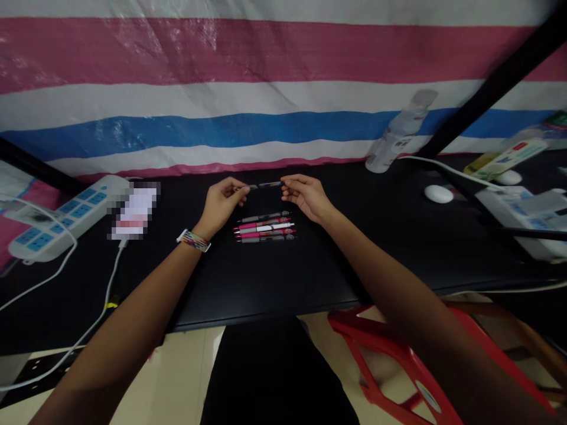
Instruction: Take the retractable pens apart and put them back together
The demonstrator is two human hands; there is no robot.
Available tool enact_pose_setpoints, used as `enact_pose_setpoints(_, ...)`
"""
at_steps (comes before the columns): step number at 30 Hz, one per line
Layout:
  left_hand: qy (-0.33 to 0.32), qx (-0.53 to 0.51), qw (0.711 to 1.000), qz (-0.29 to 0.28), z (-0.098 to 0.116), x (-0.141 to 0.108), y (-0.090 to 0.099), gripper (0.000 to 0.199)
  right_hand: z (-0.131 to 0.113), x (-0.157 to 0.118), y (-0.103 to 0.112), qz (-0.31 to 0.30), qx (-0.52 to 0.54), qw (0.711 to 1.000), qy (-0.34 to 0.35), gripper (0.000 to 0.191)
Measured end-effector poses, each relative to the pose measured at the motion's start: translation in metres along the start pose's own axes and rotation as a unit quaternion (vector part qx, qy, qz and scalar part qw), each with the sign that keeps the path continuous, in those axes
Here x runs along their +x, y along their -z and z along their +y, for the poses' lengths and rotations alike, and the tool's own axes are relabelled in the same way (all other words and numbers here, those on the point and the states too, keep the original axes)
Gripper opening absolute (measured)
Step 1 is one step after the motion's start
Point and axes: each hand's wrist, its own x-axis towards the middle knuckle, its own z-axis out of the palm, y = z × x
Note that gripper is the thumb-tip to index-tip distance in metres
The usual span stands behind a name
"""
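Observation:
My left hand (222, 202) and my right hand (309, 197) are raised over the back part of the black table, pinching opposite ends of one slim pen (270, 184). Its grey grip end is by my left fingers, and a clear barrel runs across to my right fingertips. Whether its parts are fully joined I cannot tell. Just below, several pens lie side by side: a grey and clear one (263, 218) at the back, pink and white ones (266, 226) in the middle, and another grey one (266, 237) nearest me. A colourful woven band (194, 240) circles my left wrist.
A power strip (71, 218) and a phone with a blurred screen (136, 209) on a white cable are at left. To the right stand a clear bottle (398, 133), a white mouse-like object (438, 193) and another power strip (522, 218). A red stool (394, 348) is below the table edge.

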Motion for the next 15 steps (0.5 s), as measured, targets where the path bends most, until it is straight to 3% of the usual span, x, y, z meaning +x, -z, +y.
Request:
enact_pose_setpoints(4, 0.014, 0.051, 0.999, 0.002, 0.0004, -0.0013, 0.0019, 0.067, 0.0000, 0.0004, 0.0007, -0.008, -0.007, 1.000, 0.002, 0.022)
enact_pose_setpoints(15, 0.049, 0.028, 0.998, 0.005, 0.0019, -0.0020, 0.0021, 0.081, -0.0006, -0.0013, 0.0025, -0.027, -0.032, 0.998, 0.043, 0.025)
